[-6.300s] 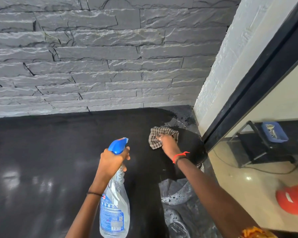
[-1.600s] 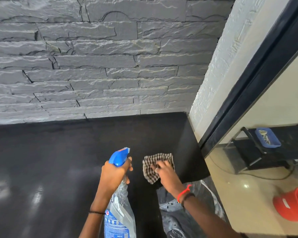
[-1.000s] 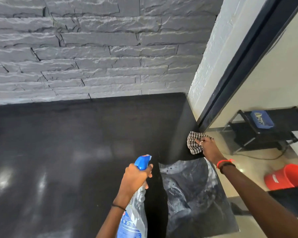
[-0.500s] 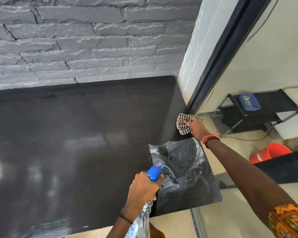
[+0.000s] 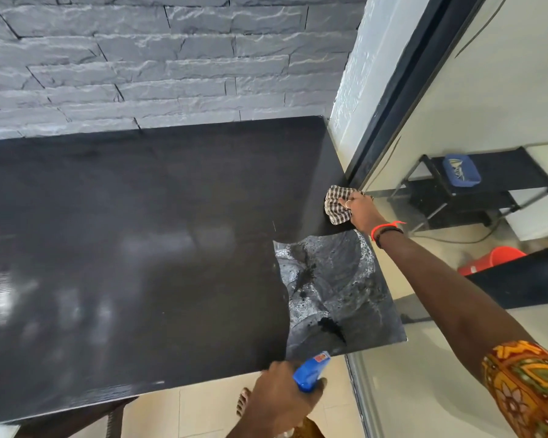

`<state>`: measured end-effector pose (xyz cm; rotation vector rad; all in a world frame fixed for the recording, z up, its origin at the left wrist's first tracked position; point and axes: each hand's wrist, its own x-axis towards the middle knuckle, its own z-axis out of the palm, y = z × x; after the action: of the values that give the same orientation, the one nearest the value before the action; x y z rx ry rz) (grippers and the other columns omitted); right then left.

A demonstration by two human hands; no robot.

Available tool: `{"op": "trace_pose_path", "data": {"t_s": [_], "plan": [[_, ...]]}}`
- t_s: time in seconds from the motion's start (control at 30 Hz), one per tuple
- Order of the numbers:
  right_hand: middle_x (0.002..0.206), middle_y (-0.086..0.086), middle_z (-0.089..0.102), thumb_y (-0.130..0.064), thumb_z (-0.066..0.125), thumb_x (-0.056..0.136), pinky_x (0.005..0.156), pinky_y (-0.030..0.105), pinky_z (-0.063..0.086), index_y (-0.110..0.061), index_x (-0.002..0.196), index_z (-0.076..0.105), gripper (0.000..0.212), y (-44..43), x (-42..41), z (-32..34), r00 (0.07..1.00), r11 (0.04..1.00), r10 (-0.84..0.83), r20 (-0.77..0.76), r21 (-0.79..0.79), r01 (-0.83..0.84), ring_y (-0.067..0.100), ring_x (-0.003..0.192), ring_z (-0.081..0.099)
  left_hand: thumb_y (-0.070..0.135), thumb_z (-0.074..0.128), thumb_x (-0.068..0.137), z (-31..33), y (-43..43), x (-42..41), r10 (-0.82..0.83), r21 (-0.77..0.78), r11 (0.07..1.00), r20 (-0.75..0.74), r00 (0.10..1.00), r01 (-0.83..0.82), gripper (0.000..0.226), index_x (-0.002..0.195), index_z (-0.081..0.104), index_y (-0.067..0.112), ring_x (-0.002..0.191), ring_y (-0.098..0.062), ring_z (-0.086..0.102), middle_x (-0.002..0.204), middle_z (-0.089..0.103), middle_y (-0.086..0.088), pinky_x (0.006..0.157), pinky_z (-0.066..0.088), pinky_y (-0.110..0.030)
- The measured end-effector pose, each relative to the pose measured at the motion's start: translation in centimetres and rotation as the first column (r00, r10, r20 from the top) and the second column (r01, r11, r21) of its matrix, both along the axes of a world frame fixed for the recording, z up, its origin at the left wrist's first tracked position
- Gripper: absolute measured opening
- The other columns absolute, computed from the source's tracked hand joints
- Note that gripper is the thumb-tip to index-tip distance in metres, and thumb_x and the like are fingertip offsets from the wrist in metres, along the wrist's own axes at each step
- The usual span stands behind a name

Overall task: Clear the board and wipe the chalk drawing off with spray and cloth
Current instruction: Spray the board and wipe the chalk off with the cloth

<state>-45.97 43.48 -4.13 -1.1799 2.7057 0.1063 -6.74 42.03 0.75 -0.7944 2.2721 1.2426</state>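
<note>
A wide black board (image 5: 140,248) lies flat against the grey stone wall. Its near right corner carries a smeared grey-white chalk patch (image 5: 332,292) with dark wet spots. My right hand (image 5: 359,211) presses a checked cloth (image 5: 336,207) onto the board's right edge, just above that patch. My left hand (image 5: 282,403) grips a spray bottle with a blue trigger head (image 5: 312,369) below the board's front edge; the bottle's body is hidden.
A white wall and a dark door frame (image 5: 402,90) close in the right side. Beyond glass stand a black rack (image 5: 487,197) holding a blue basket (image 5: 461,170), and a red bucket (image 5: 494,259). Tiled floor and my foot (image 5: 242,403) show below the board.
My right hand carried the cloth from the board's middle right to its right edge. My left hand dropped with the spray bottle to below the front edge. The view tilted downward.
</note>
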Motion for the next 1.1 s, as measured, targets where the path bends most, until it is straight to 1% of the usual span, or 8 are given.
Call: {"op": "trace_pose_path", "data": {"t_s": [0.17,0.23,0.37,0.47,0.57,0.73,0.93,1.1], "plan": [[0.125,0.018,0.044,0.008,0.043,0.085,0.095,0.04,0.037,-0.012,0.133,0.051,0.052,-0.2,0.1,-0.2,0.999,0.999,-0.034,0.041,-0.011,0.035,0.04,0.108,0.044,0.061,0.053,0.078,0.2,0.6,0.8,0.077,-0.023,0.997,0.021,0.997,-0.077,0.033,0.064,0.051,0.031,0.082,-0.024,0.068,0.067,0.06,0.002,0.075,0.051,-0.031],[0.12,0.019,0.047,0.007,0.044,0.085,0.092,0.04,0.037,-0.008,0.128,0.055,0.047,-0.4,0.8,-0.1,0.997,0.998,-0.053,0.063,-0.028,0.055,0.04,0.104,0.046,0.062,0.058,0.077,0.1,0.0,1.3,0.145,-0.023,0.989,0.026,0.989,-0.145,0.034,0.066,0.051,0.031,0.086,-0.023,0.068,0.08,0.068,-0.002,0.072,0.05,-0.03],[0.112,0.019,0.053,0.008,0.043,0.085,0.085,0.041,0.035,-0.001,0.114,0.062,0.036,-1.5,4.8,0.1,0.999,0.992,-0.017,0.044,-0.125,0.022,0.038,0.099,0.048,0.059,0.064,0.078,0.1,-2.5,2.9,0.373,0.031,0.928,-0.047,0.927,-0.372,0.035,0.084,0.068,0.025,0.064,-0.01,0.067,0.062,0.064,0.002,0.063,0.049,-0.022],[0.118,0.014,0.054,0.006,0.041,0.086,0.086,0.034,0.033,-0.004,0.119,0.061,0.04,-2.5,10.2,-0.3,0.996,0.979,0.062,0.067,-0.198,-0.047,0.032,0.104,0.044,0.07,0.058,0.067,0.2,-4.4,3.6,0.461,0.024,0.887,-0.014,0.887,-0.46,0.054,0.072,0.067,0.018,0.067,-0.021,0.069,0.059,0.068,-0.005,0.072,0.054,-0.031],[0.124,0.013,0.051,-0.007,0.03,0.092,0.092,0.034,0.034,-0.004,0.124,0.057,0.043,-2.3,17.0,-0.7,0.981,0.966,0.144,0.133,-0.236,-0.11,0.03,0.108,0.042,0.061,0.063,0.076,0.6,-5.4,3.5,0.502,0.033,0.865,-0.045,0.864,-0.501,0.044,0.066,0.069,0.018,0.057,-0.021,0.068,0.051,0.066,-0.003,0.074,0.056,-0.036],[0.113,0.012,0.062,0.009,0.057,0.06,0.083,0.037,0.055,-0.011,0.118,0.064,0.062,4.5,25.0,-2.1,0.964,0.93,0.257,0.075,-0.292,-0.225,0.032,0.098,0.061,0.043,0.066,0.086,1.4,-6.2,2.9,0.523,0.073,0.852,-0.095,0.847,-0.518,0.037,0.066,0.068,0.012,0.052,-0.022,0.066,0.047,0.064,-0.003,0.066,0.052,-0.032],[0.104,0.015,0.066,0.014,0.079,0.035,0.074,0.046,0.056,-0.018,0.11,0.068,0.082,13.4,20.4,-2.8,0.998,0.961,0.037,0.042,-0.275,-0.024,0.038,0.087,0.064,0.038,0.063,0.09,2.0,-6.5,3.0,0.57,0.141,0.821,-0.145,0.808,-0.554,0.034,0.071,0.068,0.01,0.062,-0.02,0.065,0.067,0.07,-0.009,0.07,0.052,-0.035],[0.122,0.019,0.053,0.014,0.049,0.072,0.097,0.039,0.038,-0.013,0.125,0.058,0.06,9.5,11.1,-2.3,0.991,0.975,-0.123,0.046,-0.182,0.129,0.04,0.104,0.048,0.041,0.062,0.09,2.0,-6.4,3.9,0.572,0.139,0.82,-0.141,0.808,-0.555,0.036,0.071,0.066,0.011,0.049,-0.019,0.061,0.063,0.069,-0.012,0.067,0.054,-0.037]]}}
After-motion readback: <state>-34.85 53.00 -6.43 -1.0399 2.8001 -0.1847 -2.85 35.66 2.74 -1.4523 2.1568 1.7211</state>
